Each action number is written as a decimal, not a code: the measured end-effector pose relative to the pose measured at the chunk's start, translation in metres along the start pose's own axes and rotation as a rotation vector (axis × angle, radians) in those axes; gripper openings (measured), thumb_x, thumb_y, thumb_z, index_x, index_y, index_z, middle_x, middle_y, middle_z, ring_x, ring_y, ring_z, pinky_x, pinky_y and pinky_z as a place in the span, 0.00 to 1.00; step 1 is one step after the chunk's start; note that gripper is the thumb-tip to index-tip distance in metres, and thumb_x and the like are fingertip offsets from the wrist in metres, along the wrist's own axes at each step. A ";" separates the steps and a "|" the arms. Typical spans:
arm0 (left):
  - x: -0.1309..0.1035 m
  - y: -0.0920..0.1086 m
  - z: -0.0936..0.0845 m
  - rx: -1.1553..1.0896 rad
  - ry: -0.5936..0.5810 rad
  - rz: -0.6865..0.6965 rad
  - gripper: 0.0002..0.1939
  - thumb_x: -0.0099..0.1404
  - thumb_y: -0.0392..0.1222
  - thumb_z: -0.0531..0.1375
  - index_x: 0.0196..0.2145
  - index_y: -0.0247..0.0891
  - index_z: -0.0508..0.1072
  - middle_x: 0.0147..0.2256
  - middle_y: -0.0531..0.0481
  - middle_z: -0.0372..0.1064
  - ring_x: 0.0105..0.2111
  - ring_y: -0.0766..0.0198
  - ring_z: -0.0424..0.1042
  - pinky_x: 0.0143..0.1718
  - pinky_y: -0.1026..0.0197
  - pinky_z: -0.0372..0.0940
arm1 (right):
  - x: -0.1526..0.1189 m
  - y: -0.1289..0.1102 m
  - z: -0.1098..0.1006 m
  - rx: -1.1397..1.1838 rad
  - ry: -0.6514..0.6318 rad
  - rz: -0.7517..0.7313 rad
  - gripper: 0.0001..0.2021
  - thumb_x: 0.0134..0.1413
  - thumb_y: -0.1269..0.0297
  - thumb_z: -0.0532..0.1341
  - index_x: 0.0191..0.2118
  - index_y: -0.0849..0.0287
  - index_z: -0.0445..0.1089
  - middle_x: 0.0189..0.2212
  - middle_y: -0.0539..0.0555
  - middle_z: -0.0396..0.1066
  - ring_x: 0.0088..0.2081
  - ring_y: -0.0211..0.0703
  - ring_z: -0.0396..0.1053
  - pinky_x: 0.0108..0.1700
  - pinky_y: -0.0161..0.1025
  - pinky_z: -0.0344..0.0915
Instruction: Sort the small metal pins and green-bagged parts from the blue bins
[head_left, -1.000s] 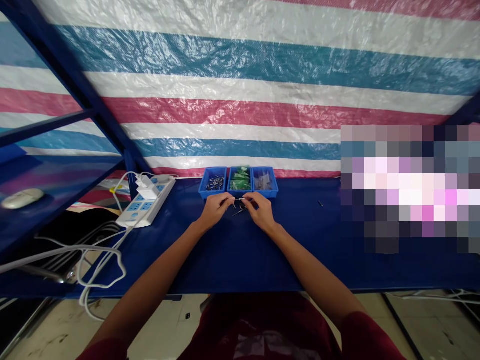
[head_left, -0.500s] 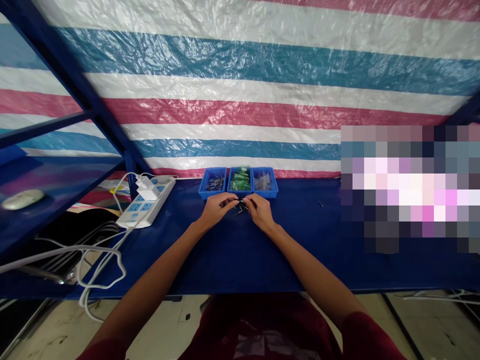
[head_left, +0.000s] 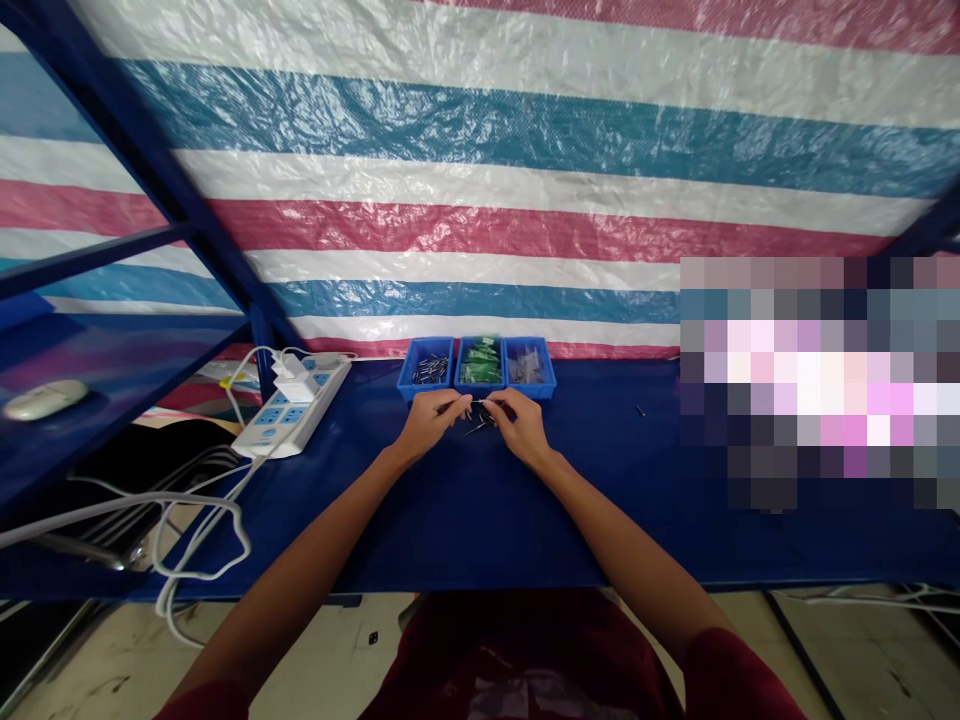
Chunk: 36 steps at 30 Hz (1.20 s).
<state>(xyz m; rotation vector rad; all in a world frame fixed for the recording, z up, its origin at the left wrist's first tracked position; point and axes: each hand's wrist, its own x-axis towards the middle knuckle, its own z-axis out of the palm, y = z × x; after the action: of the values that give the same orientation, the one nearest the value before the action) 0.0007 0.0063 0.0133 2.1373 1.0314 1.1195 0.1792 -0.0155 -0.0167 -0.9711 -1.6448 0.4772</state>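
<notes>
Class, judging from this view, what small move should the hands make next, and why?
Probably steady the small pale part before the left hand or right hand shifts its grip: it seems pinched from both sides, and a slip might lose it among the loose dark pieces close by.

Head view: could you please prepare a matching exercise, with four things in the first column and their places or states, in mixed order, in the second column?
Column 1
1. Power strip
2. Computer mouse
3. Green packets
4. Left hand and right hand

Column 2
A. Inside the middle blue bin
B. Close together, fingers around a small thin part
C. On the blue shelf at the far left
D. On the blue table, with a white adapter on it

Right pairs: 1-D, 2-C, 3-A, 4-B
</notes>
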 end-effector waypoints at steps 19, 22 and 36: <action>0.000 -0.002 0.002 -0.085 0.069 -0.057 0.18 0.64 0.49 0.58 0.21 0.35 0.70 0.18 0.54 0.64 0.18 0.70 0.62 0.22 0.67 0.58 | 0.000 0.000 0.001 -0.010 -0.008 -0.011 0.15 0.62 0.54 0.55 0.34 0.58 0.71 0.28 0.52 0.70 0.26 0.37 0.66 0.31 0.35 0.64; 0.000 -0.003 0.002 -0.116 0.081 -0.068 0.17 0.63 0.49 0.59 0.22 0.35 0.71 0.19 0.53 0.66 0.19 0.70 0.63 0.23 0.67 0.60 | 0.000 -0.001 0.000 -0.036 -0.002 -0.039 0.15 0.63 0.55 0.53 0.33 0.58 0.71 0.26 0.52 0.70 0.27 0.38 0.66 0.32 0.36 0.64; 0.001 -0.010 0.003 -0.093 0.136 -0.057 0.14 0.62 0.49 0.60 0.28 0.35 0.75 0.25 0.50 0.72 0.23 0.67 0.68 0.26 0.66 0.64 | -0.001 0.004 0.003 0.023 0.047 0.018 0.12 0.59 0.55 0.57 0.39 0.58 0.72 0.29 0.52 0.72 0.24 0.37 0.67 0.29 0.35 0.66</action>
<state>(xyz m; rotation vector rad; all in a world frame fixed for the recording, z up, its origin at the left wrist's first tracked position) -0.0004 0.0124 0.0052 1.9695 1.0714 1.2739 0.1777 -0.0139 -0.0213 -0.9736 -1.5858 0.4812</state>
